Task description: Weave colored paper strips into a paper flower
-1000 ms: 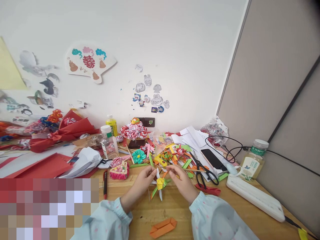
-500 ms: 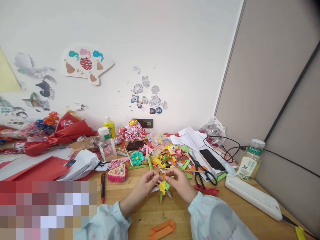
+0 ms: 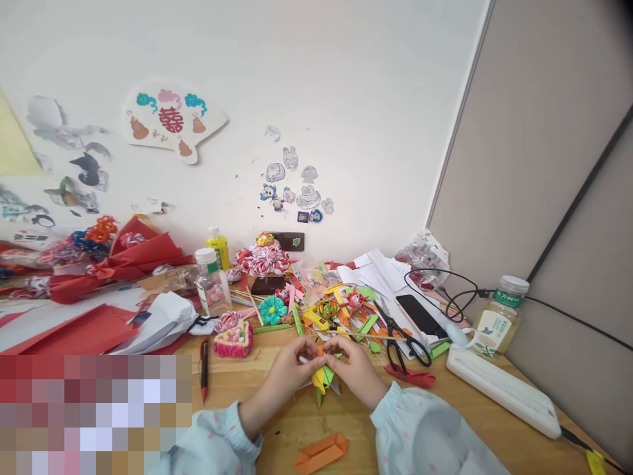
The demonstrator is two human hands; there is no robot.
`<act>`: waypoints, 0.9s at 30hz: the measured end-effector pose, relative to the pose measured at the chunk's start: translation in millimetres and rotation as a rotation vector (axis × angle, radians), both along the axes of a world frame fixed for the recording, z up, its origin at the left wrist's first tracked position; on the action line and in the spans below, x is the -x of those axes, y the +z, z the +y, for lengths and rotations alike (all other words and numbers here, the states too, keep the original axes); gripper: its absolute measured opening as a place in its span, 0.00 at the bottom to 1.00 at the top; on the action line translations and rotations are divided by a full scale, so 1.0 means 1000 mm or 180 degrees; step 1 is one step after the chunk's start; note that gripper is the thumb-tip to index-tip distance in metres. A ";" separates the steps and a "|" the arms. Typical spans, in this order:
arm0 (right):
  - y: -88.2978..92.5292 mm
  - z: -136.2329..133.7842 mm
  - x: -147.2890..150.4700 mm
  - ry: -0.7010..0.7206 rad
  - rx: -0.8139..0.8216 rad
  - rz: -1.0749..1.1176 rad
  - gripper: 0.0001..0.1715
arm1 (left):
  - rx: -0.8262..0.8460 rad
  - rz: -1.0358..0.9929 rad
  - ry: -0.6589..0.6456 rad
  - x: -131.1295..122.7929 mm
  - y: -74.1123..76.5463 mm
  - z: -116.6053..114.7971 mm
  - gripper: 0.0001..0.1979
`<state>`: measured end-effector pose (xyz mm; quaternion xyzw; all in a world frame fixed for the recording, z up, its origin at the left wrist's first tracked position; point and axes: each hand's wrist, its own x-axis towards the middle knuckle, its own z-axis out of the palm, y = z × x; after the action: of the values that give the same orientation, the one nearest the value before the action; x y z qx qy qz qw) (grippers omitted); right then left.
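Fingers (image 3: pixel 316 362) of left hand (image 3: pixel 289 369) and right hand (image 3: pixel 357 371) pinch a multicoloured folded-paper piece (image 3: pixel 321 380), orange paper (image 3: pixel 322 454) lying nearer on the table (image 3: pixel 281 422), scissors (image 3: pixel 392 326) off right.

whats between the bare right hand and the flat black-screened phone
In the head view, a small green paper scrap, a thin tan stick and black-handled scissors lie between the right hand and the phone.

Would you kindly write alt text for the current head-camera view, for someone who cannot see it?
A person's left hand and right hand hold a multicoloured paper piece over a wooden desk. A folded orange paper lies nearer the camera; scissors, a phone and paper scraps lie beyond.
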<state>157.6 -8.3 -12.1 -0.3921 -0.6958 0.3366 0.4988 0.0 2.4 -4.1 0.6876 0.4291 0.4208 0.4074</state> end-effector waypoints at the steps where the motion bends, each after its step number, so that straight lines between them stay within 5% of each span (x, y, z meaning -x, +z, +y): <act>1: 0.000 0.000 0.000 0.0026 -0.0002 -0.0002 0.04 | -0.0021 0.0014 0.0038 0.000 0.000 0.000 0.13; 13: 0.000 0.000 -0.001 -0.0127 -0.0019 0.0090 0.07 | -0.0168 -0.0017 0.0059 0.004 0.003 -0.002 0.10; 27: 0.011 -0.010 -0.002 -0.0296 -0.0960 -0.0801 0.05 | -0.0644 0.0313 0.0196 0.003 0.008 -0.008 0.08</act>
<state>159.2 -18.3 -1.3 -0.3836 -0.7764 0.1535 0.4759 -2.6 -5.9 3.5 0.7315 0.4249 0.4400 0.3013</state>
